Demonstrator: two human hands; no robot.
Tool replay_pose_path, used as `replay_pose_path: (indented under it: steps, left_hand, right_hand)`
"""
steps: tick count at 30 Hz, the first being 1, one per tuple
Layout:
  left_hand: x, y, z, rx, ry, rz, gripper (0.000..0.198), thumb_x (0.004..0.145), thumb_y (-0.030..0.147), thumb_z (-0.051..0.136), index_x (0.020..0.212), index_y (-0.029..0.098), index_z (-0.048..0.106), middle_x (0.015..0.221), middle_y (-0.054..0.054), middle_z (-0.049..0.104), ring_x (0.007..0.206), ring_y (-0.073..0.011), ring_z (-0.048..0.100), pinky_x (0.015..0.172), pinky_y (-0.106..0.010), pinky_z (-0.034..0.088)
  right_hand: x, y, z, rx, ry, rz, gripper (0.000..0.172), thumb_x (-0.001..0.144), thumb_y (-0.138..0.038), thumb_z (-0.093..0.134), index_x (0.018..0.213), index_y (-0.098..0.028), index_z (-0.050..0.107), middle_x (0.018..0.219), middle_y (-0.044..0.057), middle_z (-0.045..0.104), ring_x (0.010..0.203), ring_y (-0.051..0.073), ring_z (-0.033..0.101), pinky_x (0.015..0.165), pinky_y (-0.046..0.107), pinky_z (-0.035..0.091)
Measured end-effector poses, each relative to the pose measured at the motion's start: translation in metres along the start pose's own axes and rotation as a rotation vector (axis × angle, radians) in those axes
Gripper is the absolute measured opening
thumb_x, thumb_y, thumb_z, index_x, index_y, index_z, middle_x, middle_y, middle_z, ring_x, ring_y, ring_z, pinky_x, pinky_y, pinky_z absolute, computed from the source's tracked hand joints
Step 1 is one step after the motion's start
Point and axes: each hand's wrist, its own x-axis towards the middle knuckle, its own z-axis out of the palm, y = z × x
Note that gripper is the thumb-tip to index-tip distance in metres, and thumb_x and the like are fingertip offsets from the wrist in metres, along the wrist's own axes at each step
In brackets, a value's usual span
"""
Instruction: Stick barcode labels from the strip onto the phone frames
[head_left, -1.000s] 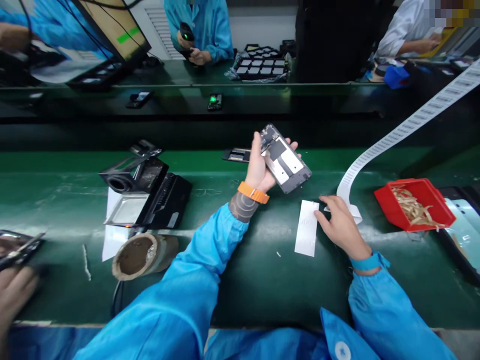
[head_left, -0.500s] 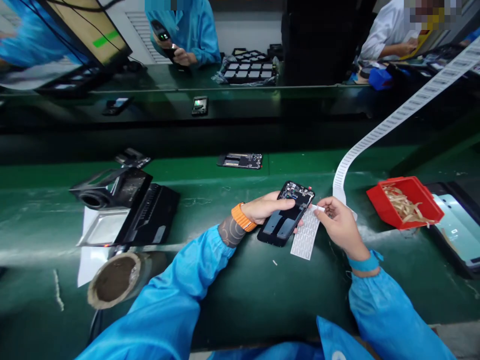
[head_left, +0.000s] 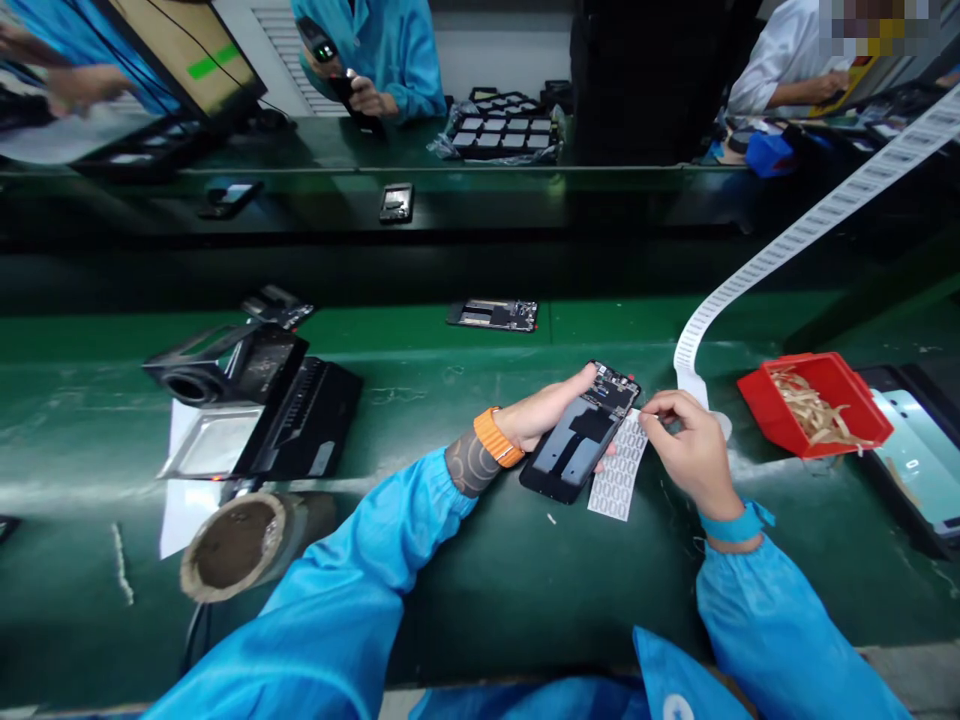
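My left hand (head_left: 536,412) is wrapped around an opened smartphone (head_left: 576,440), its circuit board bared at the top end and dark panels below. The thumb lies along the phone's upper left edge; the fingers pass underneath, their tips showing at the right side. Beside and partly beneath the phone is a white sticker sheet (head_left: 619,470) printed with rows of small loop-shaped outlines. My right hand (head_left: 690,450) has thumb and forefinger pinched at the sheet's top right corner. Whether a single sticker is between those fingertips is too small to tell.
A long barcode label strip (head_left: 795,245) runs down behind my right hand. Right of it stands a red bin (head_left: 817,405) of tan strips. Another opened phone (head_left: 495,314) lies ahead. A black device (head_left: 262,410) and a round pot (head_left: 232,550) stand left. Co-workers sit across.
My left thumb has slid from the middle of the board to the phone's upper left edge, uncovering the panels. My right hand stays pinched at the sheet's corner. The view has shifted slightly.
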Motion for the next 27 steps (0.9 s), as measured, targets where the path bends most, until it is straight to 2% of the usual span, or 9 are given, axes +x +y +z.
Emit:
replay_pose_path:
  steps: [2, 4, 9, 12, 15, 18, 22, 24, 27]
  left_hand:
    - [0.002, 0.002, 0.001, -0.066, 0.004, -0.045, 0.078, 0.084, 0.083, 0.043, 0.106, 0.013, 0.068, 0.080, -0.011, 0.071, 0.075, -0.0229, 0.070, 0.074, -0.039, 0.057]
    - [0.001, 0.005, -0.001, -0.076, 0.032, -0.090, 0.082, 0.085, 0.086, 0.034, 0.102, 0.013, 0.068, 0.076, -0.010, 0.070, 0.071, -0.0215, 0.069, 0.072, -0.037, 0.057]
    - [-0.012, 0.018, -0.001, 0.152, 0.127, -0.127, 0.077, 0.084, 0.084, 0.042, 0.101, 0.013, 0.066, 0.078, -0.013, 0.072, 0.064, -0.0213, 0.068, 0.066, -0.035, 0.056]
    - [-0.013, 0.021, 0.011, 0.064, 0.004, -0.073, 0.095, 0.079, 0.092, 0.025, 0.110, 0.013, 0.066, 0.083, -0.014, 0.072, 0.070, -0.0244, 0.070, 0.069, -0.039, 0.056]
    - [-0.005, 0.014, 0.023, -0.003, -0.114, -0.050, 0.107, 0.077, 0.094, 0.012, 0.118, 0.011, 0.066, 0.086, -0.017, 0.072, 0.073, -0.0278, 0.070, 0.070, -0.043, 0.056]
    - [0.002, 0.005, 0.025, -0.020, -0.167, -0.038, 0.108, 0.078, 0.094, 0.013, 0.123, 0.010, 0.064, 0.088, -0.018, 0.072, 0.074, -0.0303, 0.071, 0.069, -0.045, 0.055]
    - [0.002, 0.003, 0.020, -0.090, -0.237, -0.005, 0.106, 0.081, 0.091, 0.014, 0.130, 0.009, 0.059, 0.089, -0.018, 0.072, 0.077, -0.0316, 0.071, 0.074, -0.047, 0.054]
    - [0.001, 0.004, 0.019, -0.142, -0.260, 0.046, 0.106, 0.082, 0.090, 0.012, 0.133, 0.008, 0.056, 0.091, -0.019, 0.072, 0.079, -0.0329, 0.071, 0.075, -0.049, 0.054]
    - [0.001, 0.005, 0.020, -0.215, -0.273, 0.129, 0.108, 0.082, 0.089, 0.008, 0.138, 0.008, 0.052, 0.097, -0.021, 0.071, 0.081, -0.0343, 0.070, 0.074, -0.052, 0.053]
  right_hand:
    - [0.000, -0.001, 0.000, -0.051, 0.011, -0.082, 0.010, 0.087, -0.024, 0.064, 0.078, -0.020, 0.065, 0.089, 0.005, 0.064, 0.085, 0.020, 0.059, 0.076, 0.034, 0.044]
    - [-0.001, -0.001, 0.000, -0.011, 0.009, -0.090, 0.010, 0.088, -0.023, 0.063, 0.079, -0.020, 0.064, 0.092, 0.005, 0.064, 0.088, 0.021, 0.060, 0.078, 0.035, 0.045]
    - [-0.002, -0.002, -0.003, 0.245, -0.026, 0.091, 0.007, 0.090, -0.027, 0.064, 0.087, -0.021, 0.062, 0.078, 0.001, 0.064, 0.071, 0.017, 0.062, 0.064, 0.029, 0.048]
    - [-0.002, -0.007, -0.004, 0.294, -0.077, 0.134, 0.009, 0.090, -0.028, 0.064, 0.086, -0.021, 0.060, 0.068, -0.001, 0.061, 0.060, 0.015, 0.060, 0.056, 0.026, 0.047]
    - [-0.002, -0.012, -0.005, 0.306, -0.022, 0.155, 0.012, 0.090, -0.030, 0.065, 0.086, -0.020, 0.060, 0.070, -0.001, 0.061, 0.060, 0.015, 0.062, 0.055, 0.025, 0.049]
    - [-0.002, -0.013, -0.004, 0.292, 0.059, 0.186, 0.017, 0.088, -0.033, 0.068, 0.089, -0.021, 0.057, 0.074, 0.000, 0.063, 0.061, 0.015, 0.064, 0.056, 0.026, 0.052]
    - [-0.002, -0.012, -0.005, 0.320, 0.127, 0.217, 0.034, 0.084, -0.036, 0.076, 0.098, -0.024, 0.047, 0.072, -0.004, 0.062, 0.059, 0.015, 0.064, 0.055, 0.025, 0.052]
    - [-0.002, -0.011, -0.006, 0.365, 0.130, 0.221, 0.040, 0.082, -0.035, 0.079, 0.104, -0.024, 0.047, 0.076, -0.003, 0.064, 0.062, 0.015, 0.064, 0.054, 0.025, 0.052]
    - [-0.002, -0.011, -0.009, 0.498, 0.072, 0.237, 0.047, 0.079, -0.038, 0.080, 0.114, -0.022, 0.054, 0.094, 0.004, 0.069, 0.067, 0.016, 0.064, 0.053, 0.027, 0.053]
